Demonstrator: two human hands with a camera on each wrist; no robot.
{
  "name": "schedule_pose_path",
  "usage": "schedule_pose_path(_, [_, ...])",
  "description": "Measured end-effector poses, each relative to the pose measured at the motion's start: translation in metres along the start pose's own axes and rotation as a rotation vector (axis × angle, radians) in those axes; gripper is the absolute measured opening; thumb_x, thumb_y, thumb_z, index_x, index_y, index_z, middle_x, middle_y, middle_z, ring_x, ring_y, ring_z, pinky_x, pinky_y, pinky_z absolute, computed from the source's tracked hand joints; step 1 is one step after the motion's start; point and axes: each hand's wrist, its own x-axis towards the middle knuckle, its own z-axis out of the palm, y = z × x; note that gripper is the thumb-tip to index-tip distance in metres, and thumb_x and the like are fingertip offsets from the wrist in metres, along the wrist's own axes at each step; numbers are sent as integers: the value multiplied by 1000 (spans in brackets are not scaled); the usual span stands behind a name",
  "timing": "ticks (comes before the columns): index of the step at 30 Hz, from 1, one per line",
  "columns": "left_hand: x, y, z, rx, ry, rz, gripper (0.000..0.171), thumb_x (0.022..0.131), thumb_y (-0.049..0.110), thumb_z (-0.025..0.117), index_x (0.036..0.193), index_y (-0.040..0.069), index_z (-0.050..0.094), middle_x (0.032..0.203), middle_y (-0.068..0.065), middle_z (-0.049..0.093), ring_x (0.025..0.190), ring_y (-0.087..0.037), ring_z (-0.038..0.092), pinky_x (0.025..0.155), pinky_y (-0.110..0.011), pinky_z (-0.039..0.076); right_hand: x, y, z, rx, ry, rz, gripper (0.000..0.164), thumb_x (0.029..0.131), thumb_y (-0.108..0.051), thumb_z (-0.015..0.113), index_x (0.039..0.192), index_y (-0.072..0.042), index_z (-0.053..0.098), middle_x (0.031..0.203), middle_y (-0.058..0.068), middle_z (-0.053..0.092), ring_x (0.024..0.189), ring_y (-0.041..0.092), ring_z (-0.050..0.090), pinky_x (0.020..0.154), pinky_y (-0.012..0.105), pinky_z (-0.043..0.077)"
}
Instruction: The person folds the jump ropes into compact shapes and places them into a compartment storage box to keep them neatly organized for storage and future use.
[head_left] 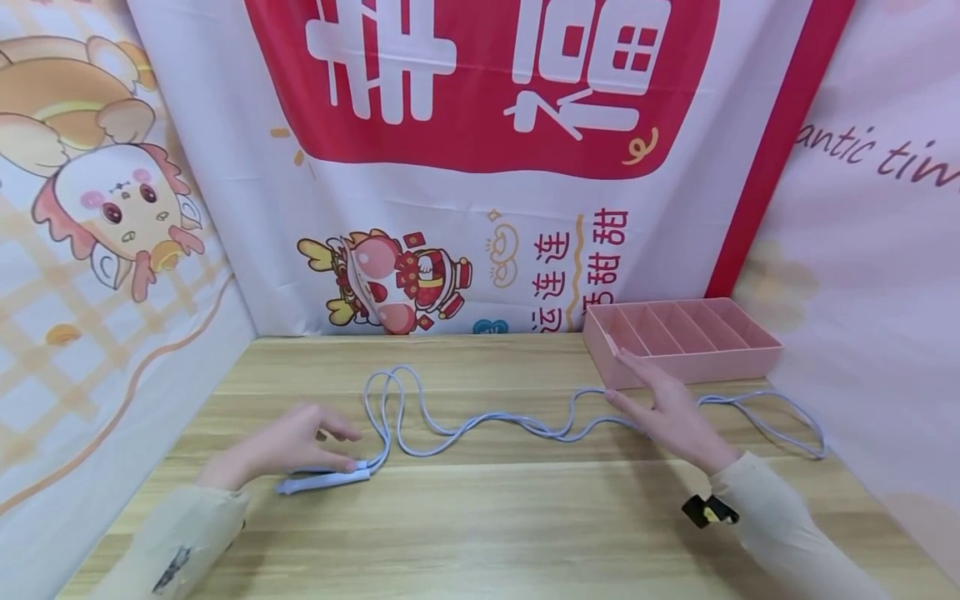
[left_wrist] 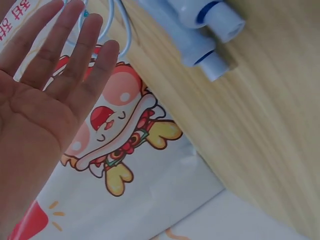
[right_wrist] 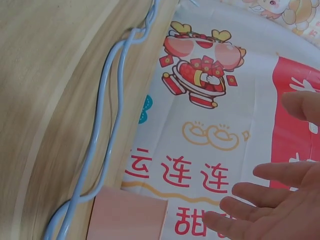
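Observation:
A light blue jump rope lies along the wooden table, its cord (head_left: pixel 536 427) in loose waves from left to right. Its two handles (head_left: pixel 330 481) lie side by side at the left end. Just over them is my left hand (head_left: pixel 288 446), fingers spread and relaxed; the left wrist view shows the handles (left_wrist: pixel 187 32) apart from the palm. My right hand (head_left: pixel 675 421) hovers above the cord at the right, fingers extended and holding nothing. In the right wrist view the cord (right_wrist: pixel 101 112) runs beside the pink box (right_wrist: pixel 129 217).
The pink divided box (head_left: pixel 697 369) stands at the back right against the hanging cloth (head_left: pixel 465 187). Printed cloths also hang at the left (head_left: pixel 187 312) and right (head_left: pixel 847 333) sides. Bare wood of the table (head_left: pixel 480 525) stretches in front of the rope.

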Motion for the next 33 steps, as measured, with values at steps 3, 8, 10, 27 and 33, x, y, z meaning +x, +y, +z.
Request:
schedule_pose_path(3, [-4,-2,3,-6,24,-19,47,80,39,81,111,5,74,112,-4,70,103,-28,64,84,-47,52,-2,-1,2,-6,-13,1,72,94,-37,68,150,-4,37,152,16,36,137,39,34,106,60,28])
schedule_pose_path(8, [-11,-3,7,37,101,-39,49,81,38,81,114,3,72,116,-8,69,110,-33,61,85,-49,52,-4,0,4,-7,-5,14,78,94,-34,68,153,-2,29,152,21,34,136,41,34,104,61,30])
schedule_pose_path(10, [-12,-4,10,45,105,-28,48,80,35,82,114,2,72,115,-10,69,108,-34,62,83,-49,52,-4,0,4,-9,-2,18,77,94,-32,68,153,-2,28,153,21,33,135,41,35,104,61,30])
schedule_pose_path(27, [-17,-12,24,81,54,-37,33,69,10,86,100,5,76,91,-1,73,80,-17,66,74,-40,55,-6,-5,6,-51,-86,28,86,95,-44,63,156,-4,18,159,15,20,143,37,21,109,59,22])
schedule_pose_path(33, [-16,-14,27,43,28,-57,27,68,9,86,93,14,77,81,12,68,71,-9,60,66,-31,51,-6,-4,8,-62,-91,15,88,95,-45,63,157,-6,16,160,14,18,143,39,20,109,60,22])
